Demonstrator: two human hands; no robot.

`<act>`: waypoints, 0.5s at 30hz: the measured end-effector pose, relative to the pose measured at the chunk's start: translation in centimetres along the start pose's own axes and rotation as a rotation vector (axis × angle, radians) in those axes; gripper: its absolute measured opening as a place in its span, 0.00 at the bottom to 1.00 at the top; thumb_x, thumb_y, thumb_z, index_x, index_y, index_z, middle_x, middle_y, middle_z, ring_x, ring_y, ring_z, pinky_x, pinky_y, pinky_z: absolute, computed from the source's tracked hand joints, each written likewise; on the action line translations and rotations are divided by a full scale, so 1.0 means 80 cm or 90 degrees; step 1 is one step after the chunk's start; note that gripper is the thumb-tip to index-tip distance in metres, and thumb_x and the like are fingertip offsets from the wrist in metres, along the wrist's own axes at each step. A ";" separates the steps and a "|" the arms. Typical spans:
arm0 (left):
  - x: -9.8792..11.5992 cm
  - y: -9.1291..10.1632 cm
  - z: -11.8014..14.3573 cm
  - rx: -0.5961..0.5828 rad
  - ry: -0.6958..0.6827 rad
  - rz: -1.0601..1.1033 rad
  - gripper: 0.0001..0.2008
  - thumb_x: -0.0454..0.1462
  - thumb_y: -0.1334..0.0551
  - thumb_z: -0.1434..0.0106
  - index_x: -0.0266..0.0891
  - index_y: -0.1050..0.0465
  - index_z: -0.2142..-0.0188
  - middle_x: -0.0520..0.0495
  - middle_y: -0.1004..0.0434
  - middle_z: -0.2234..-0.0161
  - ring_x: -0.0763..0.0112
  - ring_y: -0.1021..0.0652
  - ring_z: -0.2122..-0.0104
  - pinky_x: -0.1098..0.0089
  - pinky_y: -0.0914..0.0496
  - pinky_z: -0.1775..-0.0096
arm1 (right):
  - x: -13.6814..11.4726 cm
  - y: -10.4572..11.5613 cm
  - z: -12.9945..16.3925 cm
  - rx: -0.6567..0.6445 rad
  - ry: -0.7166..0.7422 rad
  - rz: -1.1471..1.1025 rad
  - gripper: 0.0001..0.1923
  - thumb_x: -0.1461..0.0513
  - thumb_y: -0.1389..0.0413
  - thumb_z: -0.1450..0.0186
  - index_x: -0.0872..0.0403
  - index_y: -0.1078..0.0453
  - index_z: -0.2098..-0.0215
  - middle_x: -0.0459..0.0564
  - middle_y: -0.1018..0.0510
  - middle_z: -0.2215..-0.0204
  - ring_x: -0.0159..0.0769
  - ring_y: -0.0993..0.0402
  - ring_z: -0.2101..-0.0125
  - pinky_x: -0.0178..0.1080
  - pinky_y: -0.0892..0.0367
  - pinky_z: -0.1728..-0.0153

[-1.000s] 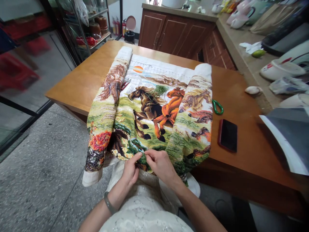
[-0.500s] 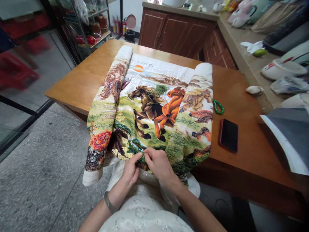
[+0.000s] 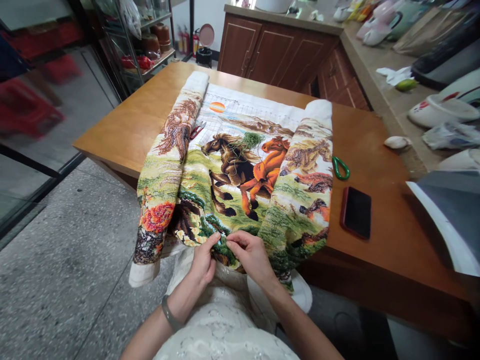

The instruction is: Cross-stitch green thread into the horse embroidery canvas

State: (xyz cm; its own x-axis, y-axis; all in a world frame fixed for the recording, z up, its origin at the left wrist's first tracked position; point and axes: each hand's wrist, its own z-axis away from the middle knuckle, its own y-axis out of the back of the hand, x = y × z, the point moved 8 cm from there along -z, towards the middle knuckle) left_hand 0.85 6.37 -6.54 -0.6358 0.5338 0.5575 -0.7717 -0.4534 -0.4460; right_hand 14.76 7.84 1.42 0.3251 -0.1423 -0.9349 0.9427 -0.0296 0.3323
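A cross-stitch canvas [image 3: 232,195] with running horses lies over the table's near edge and my lap, both sides rolled inward. My left hand [image 3: 203,257] grips its lower edge, thumb on top and fingers underneath. Just to the right, my right hand [image 3: 249,252] is closed in a pinch over the green stitched part; whatever is between the fingertips is too small to make out. A tangle of green thread [image 3: 254,139] rests on the canvas above the horses. Small red-handled snips [image 3: 197,130] lie against the left roll.
On the wooden table [image 3: 123,120], right of the canvas, are a green looped handle [image 3: 340,168] and a phone [image 3: 356,212]. Dark sheets [image 3: 448,210] overhang at far right. A cluttered counter [image 3: 390,100] runs along the right, and shelves [image 3: 146,45] stand at back left.
My right hand has shifted slightly right and down, opening a small gap from my left thumb. My left hand keeps its hold on the canvas. The view has moved slightly.
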 end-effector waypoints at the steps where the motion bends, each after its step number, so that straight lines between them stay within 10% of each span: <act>1: 0.000 0.000 0.000 0.003 0.001 0.010 0.14 0.40 0.24 0.45 0.45 0.17 0.58 0.43 0.08 0.58 0.43 0.15 0.40 0.49 0.24 0.32 | 0.001 0.000 0.000 0.001 -0.005 -0.005 0.10 0.56 0.39 0.36 0.52 0.19 0.69 0.48 0.20 0.75 0.39 0.23 0.71 0.37 0.30 0.69; 15: -0.002 0.002 -0.002 -0.003 -0.006 -0.016 0.10 0.40 0.26 0.44 0.47 0.20 0.62 0.47 0.11 0.62 0.48 0.15 0.42 0.51 0.25 0.33 | 0.001 -0.004 -0.007 0.011 -0.005 -0.029 0.09 0.56 0.38 0.37 0.52 0.20 0.70 0.49 0.18 0.73 0.38 0.25 0.73 0.37 0.29 0.71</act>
State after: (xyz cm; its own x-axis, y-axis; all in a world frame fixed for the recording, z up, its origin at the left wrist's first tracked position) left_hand 0.85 6.32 -6.82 -0.6154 0.5386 0.5755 -0.7880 -0.4362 -0.4345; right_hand 14.53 8.40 1.20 0.2812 -0.1478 -0.9482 0.9550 -0.0537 0.2916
